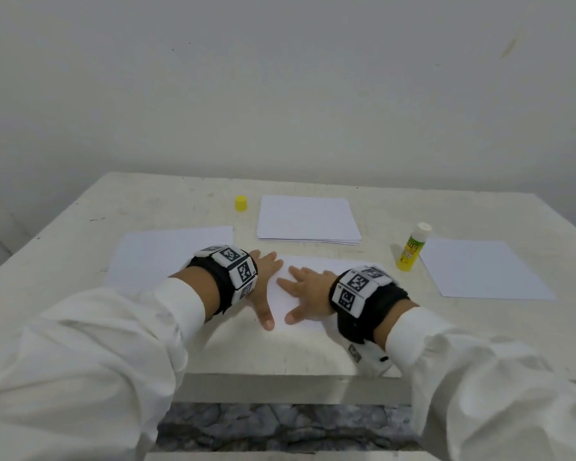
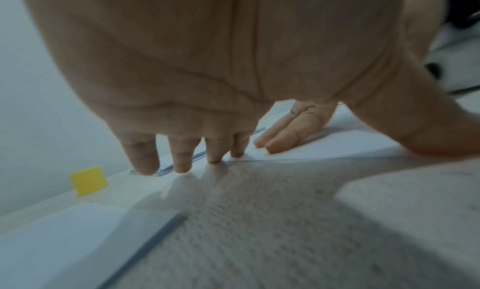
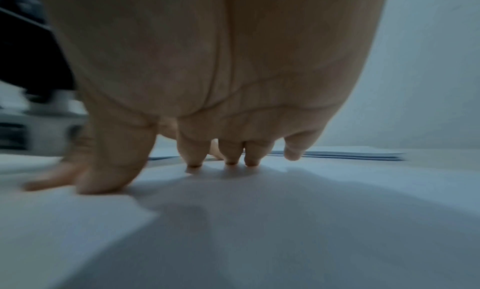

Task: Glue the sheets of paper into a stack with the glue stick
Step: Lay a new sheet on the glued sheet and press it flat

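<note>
Both your left hand and right hand lie spread, flat, pressing the white paper sheet. Uncapped yellow glue stick stands upright just beyond-right of your right hand, which is nearer.

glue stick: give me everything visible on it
The glue stick stands upright on the table, uncapped: its white glue end is bare on top. The body looks like yellow plastic with a green-and-white label. It leans slightly in the wide-angle view. It stands between the sheet under the hands and the right sheet, close to that sheet's near-left edge. Neither hand touches it. Its yellow cap sits apart, left of the far paper pile.
</note>
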Tool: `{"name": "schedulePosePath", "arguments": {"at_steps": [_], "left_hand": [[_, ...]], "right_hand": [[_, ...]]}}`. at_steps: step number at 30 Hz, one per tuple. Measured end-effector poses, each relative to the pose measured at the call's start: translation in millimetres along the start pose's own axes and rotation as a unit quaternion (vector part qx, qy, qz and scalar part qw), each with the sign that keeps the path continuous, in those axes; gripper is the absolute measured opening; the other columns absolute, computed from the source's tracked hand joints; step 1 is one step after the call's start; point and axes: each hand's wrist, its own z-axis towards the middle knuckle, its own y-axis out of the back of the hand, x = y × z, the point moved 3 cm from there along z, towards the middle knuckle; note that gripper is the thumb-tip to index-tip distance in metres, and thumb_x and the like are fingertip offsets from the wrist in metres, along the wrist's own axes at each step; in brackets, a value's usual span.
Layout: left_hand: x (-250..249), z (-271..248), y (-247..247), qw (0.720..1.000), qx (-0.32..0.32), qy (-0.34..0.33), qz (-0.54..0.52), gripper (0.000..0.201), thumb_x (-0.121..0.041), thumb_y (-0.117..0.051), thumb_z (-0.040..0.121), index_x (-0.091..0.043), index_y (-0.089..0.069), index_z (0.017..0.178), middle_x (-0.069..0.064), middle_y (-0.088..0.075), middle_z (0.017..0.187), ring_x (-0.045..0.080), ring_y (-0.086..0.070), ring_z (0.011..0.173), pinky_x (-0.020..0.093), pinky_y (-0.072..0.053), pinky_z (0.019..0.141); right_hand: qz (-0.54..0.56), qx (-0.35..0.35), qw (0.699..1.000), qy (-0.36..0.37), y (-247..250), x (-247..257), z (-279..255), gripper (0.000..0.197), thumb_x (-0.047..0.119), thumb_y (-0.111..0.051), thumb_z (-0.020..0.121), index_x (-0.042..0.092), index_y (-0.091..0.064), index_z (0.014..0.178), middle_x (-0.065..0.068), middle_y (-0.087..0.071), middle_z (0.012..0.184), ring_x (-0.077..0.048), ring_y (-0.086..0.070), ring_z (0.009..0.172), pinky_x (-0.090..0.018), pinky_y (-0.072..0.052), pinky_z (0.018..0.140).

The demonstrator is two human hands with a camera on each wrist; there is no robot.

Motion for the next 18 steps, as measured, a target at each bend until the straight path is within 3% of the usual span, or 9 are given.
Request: {"name": "schedulePosePath", "arguments": {"at_steps": [5, 10, 14, 18], "left_hand": [[0, 0, 1, 1.0, 0.017, 0.005, -0.001, 0.14, -0.07, -0.077, 0.054, -0.023, 0.013, 0.151, -0.003, 0.016, 0.159, 0.03, 0.01, 0.146, 0.056, -0.009, 0.116], [-4, -1, 6, 1.0, 0.009, 0.004, 0.015, 0.137, -0.068, -0.077, 0.055, -0.02, 0.007, 0.152, 0.0, 0.01, 0.16, 0.028, 0.007, 0.147, 0.053, -0.013, 0.116], [-6, -2, 9, 1.0, -0.013, -0.011, 0.025, 0.134, -0.069, -0.078, 0.052, -0.016, -0.006, 0.151, 0.004, -0.01, 0.156, 0.027, -0.012, 0.143, 0.049, -0.024, 0.113], [-7, -2, 12, 0.999, -0.022, -0.008, 0.028, 0.13, -0.072, -0.079, 0.046, -0.015, -0.019, 0.147, 0.003, -0.028, 0.146, 0.024, -0.026, 0.135, 0.045, -0.033, 0.107]], "right_hand": [[0.05, 0.037, 0.995, -0.074, -5, -71, -31, 0.12, 0.056, -0.071, 0.073, 0.022, 0.014, 0.15, -0.001, 0.019, 0.158, -0.02, 0.011, 0.146, -0.047, 0.0, 0.117], [0.046, 0.069, 0.988, -0.133, -14, -105, -54, 0.124, 0.047, -0.078, 0.071, 0.021, 0.015, 0.15, 0.002, 0.019, 0.158, -0.019, 0.006, 0.147, -0.045, -0.006, 0.119], [0.013, 0.087, 0.982, -0.166, -15, -107, -60, 0.124, 0.046, -0.077, 0.072, 0.019, 0.015, 0.15, 0.003, 0.016, 0.158, -0.021, -0.002, 0.147, -0.046, -0.012, 0.118], [-0.011, 0.079, 0.979, -0.186, -11, -102, -57, 0.122, 0.045, -0.079, 0.07, 0.011, 0.005, 0.151, -0.005, -0.001, 0.159, -0.027, -0.013, 0.145, -0.046, -0.02, 0.115]]}}
